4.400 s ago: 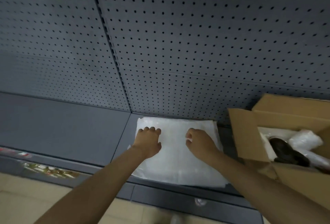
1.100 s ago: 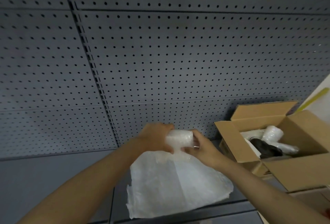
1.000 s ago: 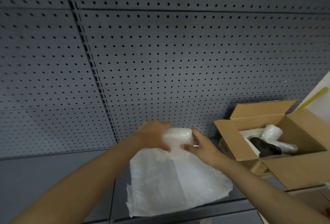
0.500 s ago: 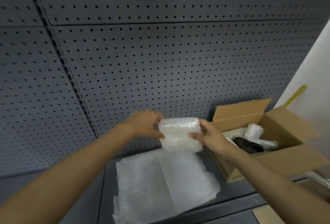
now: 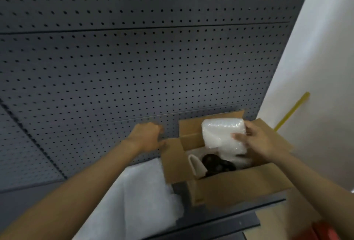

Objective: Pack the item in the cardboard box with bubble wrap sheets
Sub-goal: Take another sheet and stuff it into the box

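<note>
My right hand (image 5: 262, 140) gripped the folded bubble wrap bundle (image 5: 223, 134) over the open cardboard box (image 5: 239, 184), my left hand (image 5: 148, 136) empty, fingers loosely spread, beside the box flap (image 5: 173, 160).

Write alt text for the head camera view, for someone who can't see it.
The right hand holds a folded bubble wrap bundle over an open cardboard box containing a dark item. The left hand hovers open beside it.

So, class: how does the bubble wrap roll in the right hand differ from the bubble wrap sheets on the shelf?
The bubble wrap roll is rolled into a compact bundle; the bubble wrap sheets lie flat and spread. The roll is held above the cardboard box by the right hand; the sheets rest untouched. Both are translucent white.
</note>
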Motion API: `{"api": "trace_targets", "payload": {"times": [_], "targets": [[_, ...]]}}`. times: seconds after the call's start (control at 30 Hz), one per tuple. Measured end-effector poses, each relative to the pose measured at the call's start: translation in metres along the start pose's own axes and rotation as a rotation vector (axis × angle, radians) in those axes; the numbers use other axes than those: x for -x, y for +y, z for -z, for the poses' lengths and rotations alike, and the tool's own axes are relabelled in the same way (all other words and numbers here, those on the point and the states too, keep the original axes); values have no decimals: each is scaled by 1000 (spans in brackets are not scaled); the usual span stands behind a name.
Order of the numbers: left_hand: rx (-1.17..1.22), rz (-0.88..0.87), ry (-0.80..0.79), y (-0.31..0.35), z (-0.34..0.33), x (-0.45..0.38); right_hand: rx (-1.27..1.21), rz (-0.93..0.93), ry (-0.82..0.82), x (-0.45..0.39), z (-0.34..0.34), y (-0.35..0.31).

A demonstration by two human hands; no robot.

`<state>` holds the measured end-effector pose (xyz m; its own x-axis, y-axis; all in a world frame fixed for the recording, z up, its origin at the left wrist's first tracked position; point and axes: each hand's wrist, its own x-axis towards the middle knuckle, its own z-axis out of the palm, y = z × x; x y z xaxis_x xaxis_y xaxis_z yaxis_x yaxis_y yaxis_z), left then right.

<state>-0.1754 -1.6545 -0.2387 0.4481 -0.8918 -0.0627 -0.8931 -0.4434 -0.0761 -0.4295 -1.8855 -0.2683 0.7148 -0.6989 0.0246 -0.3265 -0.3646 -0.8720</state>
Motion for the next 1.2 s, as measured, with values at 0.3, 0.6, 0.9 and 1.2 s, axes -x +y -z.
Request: {"api": "trace_targets", "payload": {"times": [0.3, 0.6, 0.9, 1.2], "targets": [[214, 216, 1, 100, -67, -46, 436, -9, -172, -32, 67, 73], [471, 393, 231, 107, -117, -46, 733, 139, -266, -55, 65, 80], [422, 420, 197, 107, -122, -48, 891, 330, -463, -108, 71, 86], [321, 486, 145, 113, -120, -47, 1109, 353, -920, -83, 50, 59]]}}
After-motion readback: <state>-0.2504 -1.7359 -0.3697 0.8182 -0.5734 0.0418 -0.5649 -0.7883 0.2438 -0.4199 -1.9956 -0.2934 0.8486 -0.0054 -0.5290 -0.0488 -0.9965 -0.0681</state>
